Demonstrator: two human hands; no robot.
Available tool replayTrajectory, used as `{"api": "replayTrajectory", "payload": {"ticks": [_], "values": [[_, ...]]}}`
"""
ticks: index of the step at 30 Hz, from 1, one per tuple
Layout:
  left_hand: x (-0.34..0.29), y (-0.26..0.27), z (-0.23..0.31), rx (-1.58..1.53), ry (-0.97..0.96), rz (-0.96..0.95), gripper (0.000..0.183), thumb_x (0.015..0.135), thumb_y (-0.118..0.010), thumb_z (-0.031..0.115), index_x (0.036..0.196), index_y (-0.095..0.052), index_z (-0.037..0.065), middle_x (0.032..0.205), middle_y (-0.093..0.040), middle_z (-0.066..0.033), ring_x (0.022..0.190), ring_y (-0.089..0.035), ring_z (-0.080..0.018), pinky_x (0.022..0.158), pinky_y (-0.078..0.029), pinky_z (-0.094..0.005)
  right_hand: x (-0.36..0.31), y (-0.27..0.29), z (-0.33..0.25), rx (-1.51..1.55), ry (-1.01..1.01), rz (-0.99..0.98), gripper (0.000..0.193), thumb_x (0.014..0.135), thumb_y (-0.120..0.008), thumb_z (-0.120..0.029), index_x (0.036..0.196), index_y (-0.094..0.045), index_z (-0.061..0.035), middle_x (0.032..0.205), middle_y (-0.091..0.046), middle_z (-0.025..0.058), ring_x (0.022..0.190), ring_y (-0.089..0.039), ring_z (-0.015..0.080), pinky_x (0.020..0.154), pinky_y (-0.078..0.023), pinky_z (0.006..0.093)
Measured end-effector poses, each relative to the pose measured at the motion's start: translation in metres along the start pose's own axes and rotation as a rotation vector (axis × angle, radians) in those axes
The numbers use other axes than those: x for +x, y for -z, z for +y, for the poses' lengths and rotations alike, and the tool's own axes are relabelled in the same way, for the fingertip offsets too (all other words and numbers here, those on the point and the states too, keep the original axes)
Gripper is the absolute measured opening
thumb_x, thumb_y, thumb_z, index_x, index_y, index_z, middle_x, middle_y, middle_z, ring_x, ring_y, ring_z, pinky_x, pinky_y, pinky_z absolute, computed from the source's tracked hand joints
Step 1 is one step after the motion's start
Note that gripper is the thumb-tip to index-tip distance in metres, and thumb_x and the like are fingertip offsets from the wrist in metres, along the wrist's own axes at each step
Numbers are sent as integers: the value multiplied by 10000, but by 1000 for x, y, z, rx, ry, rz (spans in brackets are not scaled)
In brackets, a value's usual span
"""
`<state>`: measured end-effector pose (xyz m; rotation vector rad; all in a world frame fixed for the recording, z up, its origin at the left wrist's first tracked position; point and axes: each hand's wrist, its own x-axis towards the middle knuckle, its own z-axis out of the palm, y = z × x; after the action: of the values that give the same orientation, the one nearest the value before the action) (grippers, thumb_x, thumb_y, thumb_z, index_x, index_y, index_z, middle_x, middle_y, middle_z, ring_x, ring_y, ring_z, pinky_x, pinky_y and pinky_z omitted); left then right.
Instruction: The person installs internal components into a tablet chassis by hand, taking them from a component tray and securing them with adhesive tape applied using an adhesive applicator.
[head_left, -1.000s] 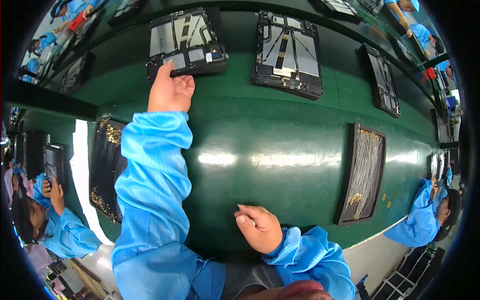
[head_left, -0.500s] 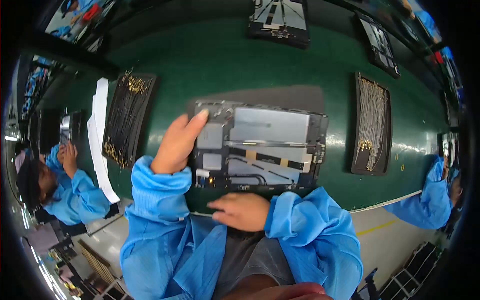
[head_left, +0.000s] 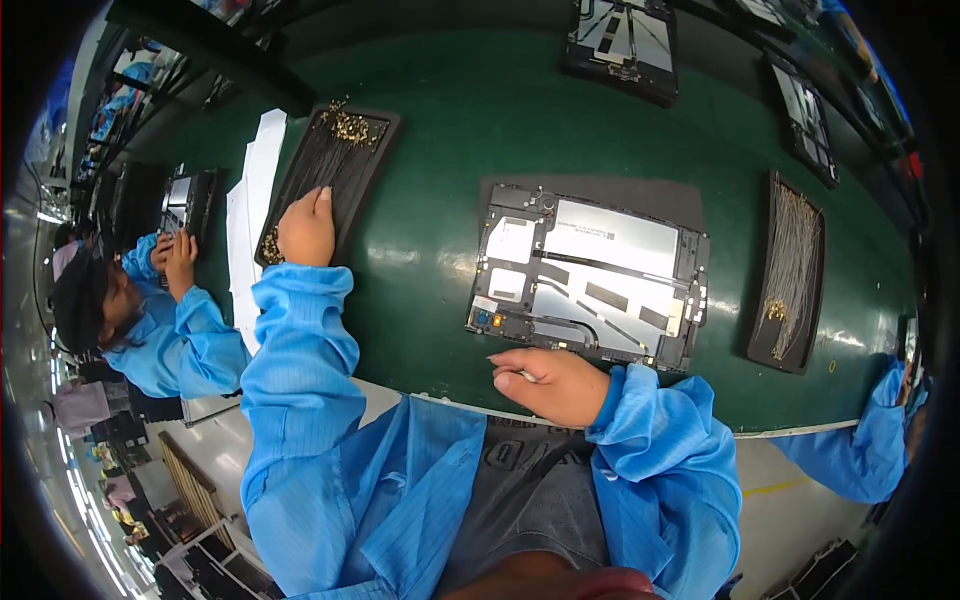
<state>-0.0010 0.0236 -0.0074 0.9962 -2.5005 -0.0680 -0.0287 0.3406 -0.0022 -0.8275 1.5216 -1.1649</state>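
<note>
The person's left hand (head_left: 306, 228) was over the near part of the black left tray (head_left: 365, 185), which held thin dark cables (head_left: 345, 130) with gold-coloured ends; its fingers were bunched, and whether they gripped a cable could not be told. An opened flat device (head_left: 600, 270), its silvery panels and black strips facing up, lay on a dark mat (head_left: 655, 197) on the green table (head_left: 440, 130), to the right of that tray. The right hand (head_left: 555, 385) was at the device's near edge, its fingers half curled with the thumb near the forefinger; whether it touched the device or held anything small was unclear. Well to the right stood a right tray (head_left: 815, 290) of pale cables (head_left: 790, 245). White paper (head_left: 255, 190) lay just left of the left tray, and a similar device (head_left: 622, 45) lay on the far side. Farther left, a co-worker (head_left: 180, 340) in blue sat at the table.
</note>
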Motion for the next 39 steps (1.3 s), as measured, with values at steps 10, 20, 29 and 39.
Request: {"api": "replayTrajectory", "payload": {"ticks": [10, 20, 29, 39], "values": [[9, 12, -7, -181, 74, 116, 365, 810, -419, 294, 857, -544, -45, 804, -550, -203, 760, -517, -304, 688, -389, -335, 1, 3, 5, 54, 54, 30, 412, 795, -423, -326, 1065, -448, -16, 992, -520, 164, 914, -507, 269, 794, -394, 309], [-78, 71, 92, -331, -888, -71, 133, 658, -557, -3, 782, -506, -7, 728, -519, -142, 641, -495, -283, 584, -410, -342, -10, 11, -14, 568, -137, 178, 396, 822, -430, -254, 1146, -366, -35, 887, -533, 94, 649, -496, 93, 510, -419, 198], [-92, 58, 94, -576, -904, -147, 207, 591, -589, -25, 774, -497, 6, 710, -520, -96, 609, -501, -246, 515, -422, -311, -23, 15, -13, 739, -120, 538, 483, 818, -442, -271, 1216, -271, -58, 916, -513, 115, 631, -480, 140, 465, -403, 221], [-105, 53, 83, -604, -914, -133, 288, 578, -633, 25, 841, -517, 39, 730, -528, -76, 625, -511, -227, 530, -428, -302, -20, 7, -12, 775, -151, 607, 274, 794, -456, -239, 937, -465, -5, 871, -530, 108, 585, -480, 132, 427, -384, 216]]}}
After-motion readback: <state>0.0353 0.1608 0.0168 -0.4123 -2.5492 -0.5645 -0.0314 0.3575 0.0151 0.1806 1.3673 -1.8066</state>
